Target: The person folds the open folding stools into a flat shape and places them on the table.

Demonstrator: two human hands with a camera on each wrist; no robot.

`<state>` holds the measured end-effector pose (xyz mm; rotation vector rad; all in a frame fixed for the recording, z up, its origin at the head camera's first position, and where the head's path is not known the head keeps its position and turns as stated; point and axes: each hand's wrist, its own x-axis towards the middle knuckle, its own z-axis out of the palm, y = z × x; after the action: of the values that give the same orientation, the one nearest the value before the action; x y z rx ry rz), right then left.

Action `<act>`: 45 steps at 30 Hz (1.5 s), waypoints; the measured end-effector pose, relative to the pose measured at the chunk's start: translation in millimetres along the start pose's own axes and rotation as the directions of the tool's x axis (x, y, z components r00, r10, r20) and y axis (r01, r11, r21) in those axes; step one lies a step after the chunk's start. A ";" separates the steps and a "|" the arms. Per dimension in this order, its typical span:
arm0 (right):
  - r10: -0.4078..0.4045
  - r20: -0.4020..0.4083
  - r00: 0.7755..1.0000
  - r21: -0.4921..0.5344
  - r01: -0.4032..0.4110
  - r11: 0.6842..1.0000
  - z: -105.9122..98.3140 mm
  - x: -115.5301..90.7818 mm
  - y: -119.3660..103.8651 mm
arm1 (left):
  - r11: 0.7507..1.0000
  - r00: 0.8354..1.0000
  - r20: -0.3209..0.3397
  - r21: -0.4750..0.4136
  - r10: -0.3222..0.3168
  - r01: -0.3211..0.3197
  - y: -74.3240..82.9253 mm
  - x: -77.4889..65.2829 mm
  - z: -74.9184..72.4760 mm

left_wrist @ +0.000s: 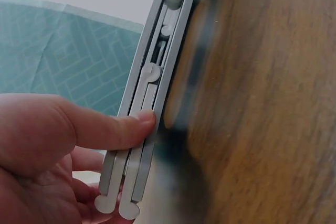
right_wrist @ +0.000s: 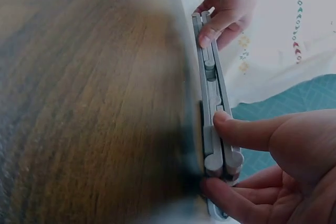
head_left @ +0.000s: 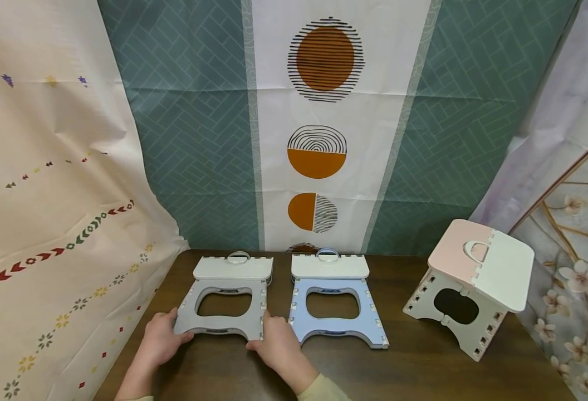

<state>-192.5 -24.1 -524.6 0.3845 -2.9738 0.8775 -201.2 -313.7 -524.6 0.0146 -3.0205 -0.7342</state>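
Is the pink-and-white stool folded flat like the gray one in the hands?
No, the pink-and-white stool stands unfolded on its legs, while the gray stool is folded flat.

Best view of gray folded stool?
Head: the gray stool shows nearly whole, broad face up. Left wrist: only its edge, cropped at top. Right wrist: edge, partly covered by left hand and right hand.

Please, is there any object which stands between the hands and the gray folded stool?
Nothing visible: the left hand and right hand grip the gray stool at its near corners. The blue stool lies to its right, not in between.
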 end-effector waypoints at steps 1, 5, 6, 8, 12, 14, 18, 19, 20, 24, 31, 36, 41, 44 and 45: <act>0.001 -0.004 1.000 -0.008 -0.001 1.000 0.2 0.1 -0.1 | 1.000 1.000 -0.004 0.008 -0.006 0.006 0.7 -0.1 1.1; -0.009 -0.023 1.000 -0.045 0.008 0.999 1.0 -0.1 -0.4 | 0.999 0.999 -0.009 0.015 -0.034 0.034 2.2 -0.4 5.6; -0.013 -0.028 1.000 -0.053 0.011 0.999 1.5 -0.1 -0.4 | 0.999 0.999 -0.010 0.014 -0.037 0.038 2.6 -0.5 6.6; -0.013 -0.031 0.999 -0.062 0.011 0.998 2.6 -0.1 0.0 | 0.999 0.999 -0.011 0.010 -0.044 0.044 3.0 -0.5 8.8; -0.001 -0.033 0.999 -0.066 -0.001 0.998 4.6 0.2 1.7 | 0.998 0.998 0.002 -0.006 -0.063 0.063 3.8 0.0 12.7; 0.007 -0.024 1.000 -0.061 -0.009 0.998 5.1 0.3 2.7 | 0.997 0.997 0.013 -0.013 -0.079 0.079 4.4 0.4 14.1; 0.006 -0.011 1.000 -0.057 -0.007 0.998 5.7 0.7 4.6 | 0.994 0.994 0.032 -0.012 -0.104 0.104 5.7 1.3 15.4; 0.004 -0.011 1.000 -0.059 -0.005 0.998 5.5 0.8 5.0 | 0.994 0.993 0.036 -0.011 -0.108 0.109 5.7 1.9 15.6; 0.001 -0.013 1.000 -0.063 -0.001 0.998 5.7 0.9 5.6 | 0.994 0.993 0.038 -0.010 -0.111 0.112 5.9 2.3 15.6; -0.016 -0.019 1.000 -0.056 0.015 0.998 5.1 1.3 7.9 | 0.993 0.992 0.040 -0.002 -0.117 0.117 6.1 3.9 15.0; -0.058 -0.009 0.998 0.025 0.058 0.998 -2.5 -2.4 14.6 | 0.994 0.993 0.033 0.004 -0.111 0.111 4.6 1.9 12.8; -0.104 -0.034 0.994 0.157 0.108 0.982 -24.7 -11.5 24.6 | 0.995 0.995 0.006 0.008 -0.102 0.102 4.6 -1.4 12.3; -0.100 -0.098 0.990 0.245 0.121 0.962 -58.3 -17.5 47.9 | 0.994 0.995 -0.020 -0.058 -0.094 0.092 10.2 -3.0 10.9; -0.085 -0.147 0.985 0.255 0.121 0.959 -78.1 -21.4 67.9 | 0.989 0.996 -0.029 -0.120 -0.088 0.084 14.8 -4.4 8.2; -0.075 -0.158 0.985 0.263 0.115 0.958 -85.1 -23.5 74.5 | 0.987 0.996 -0.038 -0.140 -0.084 0.078 16.8 -5.3 7.3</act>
<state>-192.1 87.5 -494.6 0.4438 -2.6827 1.2476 -196.1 -295.3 -523.6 0.1482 -2.9355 -0.9352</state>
